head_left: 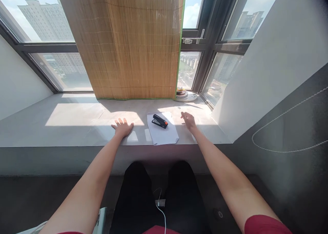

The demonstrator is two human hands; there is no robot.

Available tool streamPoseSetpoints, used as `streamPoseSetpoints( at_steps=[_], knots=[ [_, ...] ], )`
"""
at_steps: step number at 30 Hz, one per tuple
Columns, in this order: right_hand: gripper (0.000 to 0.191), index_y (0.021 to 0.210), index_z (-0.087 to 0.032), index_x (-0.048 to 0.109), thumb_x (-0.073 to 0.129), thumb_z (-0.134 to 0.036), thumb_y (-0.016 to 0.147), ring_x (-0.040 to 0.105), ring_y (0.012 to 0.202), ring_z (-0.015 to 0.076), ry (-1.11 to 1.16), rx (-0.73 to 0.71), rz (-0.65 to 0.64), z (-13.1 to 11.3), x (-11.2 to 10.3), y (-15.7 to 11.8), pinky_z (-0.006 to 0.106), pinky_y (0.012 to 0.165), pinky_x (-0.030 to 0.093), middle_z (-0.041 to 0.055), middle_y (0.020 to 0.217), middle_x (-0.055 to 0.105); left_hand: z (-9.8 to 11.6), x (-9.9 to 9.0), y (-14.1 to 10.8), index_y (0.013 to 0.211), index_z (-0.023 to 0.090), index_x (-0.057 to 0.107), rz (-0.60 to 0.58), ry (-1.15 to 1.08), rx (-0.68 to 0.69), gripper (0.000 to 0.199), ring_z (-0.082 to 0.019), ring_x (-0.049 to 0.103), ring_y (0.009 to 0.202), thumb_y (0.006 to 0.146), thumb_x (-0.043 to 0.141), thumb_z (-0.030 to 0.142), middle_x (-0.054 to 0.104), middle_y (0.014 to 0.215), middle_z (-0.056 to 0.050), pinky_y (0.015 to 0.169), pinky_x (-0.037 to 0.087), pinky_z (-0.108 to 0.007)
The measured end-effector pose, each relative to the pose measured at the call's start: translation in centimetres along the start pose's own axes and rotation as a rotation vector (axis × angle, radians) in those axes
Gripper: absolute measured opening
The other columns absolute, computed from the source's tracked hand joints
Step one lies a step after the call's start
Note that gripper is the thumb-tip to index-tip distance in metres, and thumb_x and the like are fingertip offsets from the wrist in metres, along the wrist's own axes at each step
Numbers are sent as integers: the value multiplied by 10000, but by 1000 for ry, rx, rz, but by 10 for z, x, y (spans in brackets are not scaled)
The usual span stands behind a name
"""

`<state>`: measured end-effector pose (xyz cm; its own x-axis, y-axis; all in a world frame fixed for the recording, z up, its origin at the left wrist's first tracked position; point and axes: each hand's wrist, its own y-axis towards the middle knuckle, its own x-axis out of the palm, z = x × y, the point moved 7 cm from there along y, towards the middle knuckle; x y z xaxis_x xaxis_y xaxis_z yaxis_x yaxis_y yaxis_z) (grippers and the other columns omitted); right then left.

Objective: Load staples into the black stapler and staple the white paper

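Watching remotely through the head camera. Black stapler [159,121] lies on white paper [164,136], toward the near edge of the windowsill [66,133]. To its left, I see the left hand [122,128] against the sill, fingers spread apart. To its right, the right hand [189,120], beside the paper, fingers curled together; I cannot tell if they pinch anything. Far side: a hanging slatted blind [138,49], stacked plates [182,94] right of it.
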<state>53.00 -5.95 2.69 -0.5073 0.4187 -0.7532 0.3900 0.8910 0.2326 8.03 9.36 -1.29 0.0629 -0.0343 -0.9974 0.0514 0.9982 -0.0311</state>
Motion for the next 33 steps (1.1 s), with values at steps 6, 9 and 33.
streamPoseSetpoints(
  at_steps=[6, 9, 33],
  knots=[
    [473, 1374, -259, 662, 803, -342, 930, 740, 1084, 282, 106, -235, -236, -90, 86, -21, 355, 884, 562, 99, 1227, 790, -2, 1, 1, 1781, 45, 253, 6, 2, 10, 981, -564, 98, 1702, 1054, 211, 702, 143, 1844, -300, 1291, 138, -825],
    [351, 1274, -251, 689, 743, -263, 927, 729, 984, 283, 20, -158, -201, -79, 86, -25, 331, 787, 525, 86, 1076, 786, -3, 2, 3, 1779, 48, 259, 19, 1, 13, 983, -568, 111, 1698, 1054, 224, 710, 151, 1842, -305, 1287, 145, -827],
    [514, 1053, -140, 862, 430, -415, 1083, 767, 1081, 362, -619, 309, -62, 136, -73, -4, 384, 852, 541, 227, 1083, 806, -5, 9, 7, 1782, 66, 267, 28, -30, 6, 978, -565, 102, 1700, 1053, 245, 717, 152, 1848, -289, 1291, 126, -826]
  ],
)
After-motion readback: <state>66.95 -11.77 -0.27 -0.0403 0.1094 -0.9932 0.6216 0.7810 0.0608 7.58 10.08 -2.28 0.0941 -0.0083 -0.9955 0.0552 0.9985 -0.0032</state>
